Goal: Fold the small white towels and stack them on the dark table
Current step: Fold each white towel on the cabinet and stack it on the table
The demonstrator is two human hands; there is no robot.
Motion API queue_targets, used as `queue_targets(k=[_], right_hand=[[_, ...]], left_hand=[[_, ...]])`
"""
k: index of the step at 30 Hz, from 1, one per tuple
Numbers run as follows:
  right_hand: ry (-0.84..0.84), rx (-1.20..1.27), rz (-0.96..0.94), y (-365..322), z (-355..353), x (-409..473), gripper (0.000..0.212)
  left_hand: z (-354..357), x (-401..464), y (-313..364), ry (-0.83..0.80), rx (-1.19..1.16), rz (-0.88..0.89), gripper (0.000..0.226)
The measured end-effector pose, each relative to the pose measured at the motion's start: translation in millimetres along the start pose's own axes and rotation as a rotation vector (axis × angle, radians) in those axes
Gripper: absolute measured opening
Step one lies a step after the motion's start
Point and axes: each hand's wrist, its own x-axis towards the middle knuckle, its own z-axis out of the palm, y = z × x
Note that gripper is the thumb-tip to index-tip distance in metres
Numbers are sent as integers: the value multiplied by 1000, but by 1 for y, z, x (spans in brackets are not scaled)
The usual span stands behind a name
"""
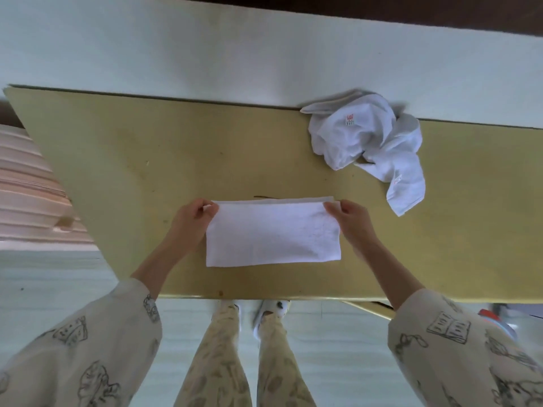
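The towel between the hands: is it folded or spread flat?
Folded: the towel shows a second layer edge along its far side, where both hands pinch its corners.

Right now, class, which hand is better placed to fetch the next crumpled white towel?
The right hand: the crumpled white towels lie on its side, far right of the yellowish table. The left hand pinches the flat folded white towel's opposite corner.

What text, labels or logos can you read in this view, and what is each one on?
No text can be read.
Red and green mark on the crumpled towel, by the table's far edge: too blurred.
Reddish tag on the second unfolded towel: too small.
Sleeve drawings: pictures only.
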Motion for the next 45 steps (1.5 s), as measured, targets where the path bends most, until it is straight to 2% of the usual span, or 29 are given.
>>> queue_targets(k=[9, 21, 25, 30, 45], right_hand=[[79, -320, -140, 6, 13, 24, 34], [101, -371, -121, 8, 17, 30, 34], [110, -396, -126, 6, 19, 29, 36], [122, -375, -138, 4, 20, 25, 40], [147, -426, -138, 6, 22, 27, 39]], left_hand=[[7, 15, -1, 66, 156, -29, 19], [20, 14, 5, 131, 164, -79, 23], [23, 12, 5, 174, 226, -44, 27], [24, 8, 3, 229, 237, -13, 20], [27, 9, -7, 277, 189, -20, 18]])
